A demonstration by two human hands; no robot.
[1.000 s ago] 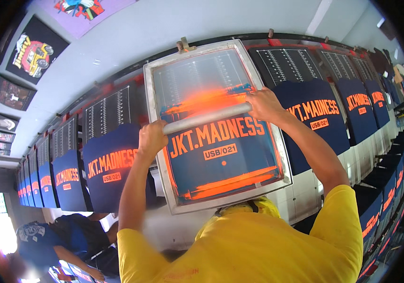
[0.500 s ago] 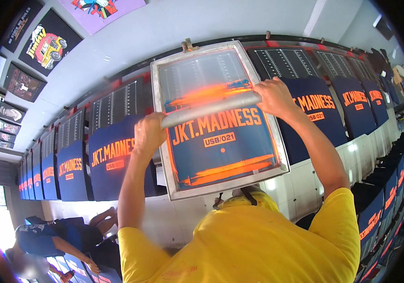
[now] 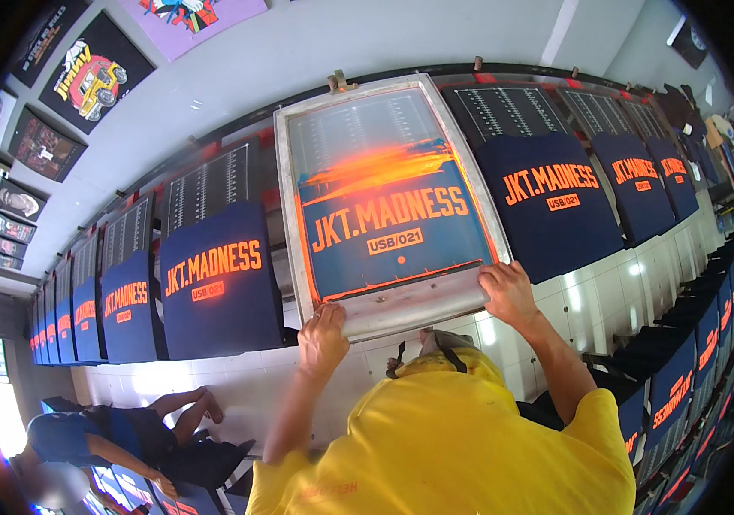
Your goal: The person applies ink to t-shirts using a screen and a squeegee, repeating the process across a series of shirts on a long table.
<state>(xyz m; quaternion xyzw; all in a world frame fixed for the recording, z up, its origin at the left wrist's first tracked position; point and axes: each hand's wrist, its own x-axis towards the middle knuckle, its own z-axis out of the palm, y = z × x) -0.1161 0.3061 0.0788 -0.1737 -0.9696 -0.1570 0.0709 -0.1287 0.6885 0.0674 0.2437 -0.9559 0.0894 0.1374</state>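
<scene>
A screen-printing frame (image 3: 461,142) with a pale metal border lies over a dark blue shirt in front of me. Orange lettering shows through its mesh, with a thick band of orange ink (image 3: 375,167) across the middle. At the frame's near end rests a long grey squeegee (image 3: 410,302), lying crosswise. My left hand (image 3: 324,339) is closed round its left end, fingers over the top. Its right end is gripped by my right hand (image 3: 508,293). The squeegee's blade edge is hidden beneath the handle.
Printed dark blue shirts on boards stand in a row on both sides, one shirt (image 3: 212,283) left and another (image 3: 547,206) right. More printed shirts (image 3: 674,390) hang along the right rim. A co-worker (image 3: 109,438) bends over another row at lower left. A rail (image 3: 247,120) runs behind.
Both hands have drawn the squeegee toward me, from the middle of the frame to its near end. Orange ink near that end is now covered or wiped along. The co-worker's arms have shifted slightly.
</scene>
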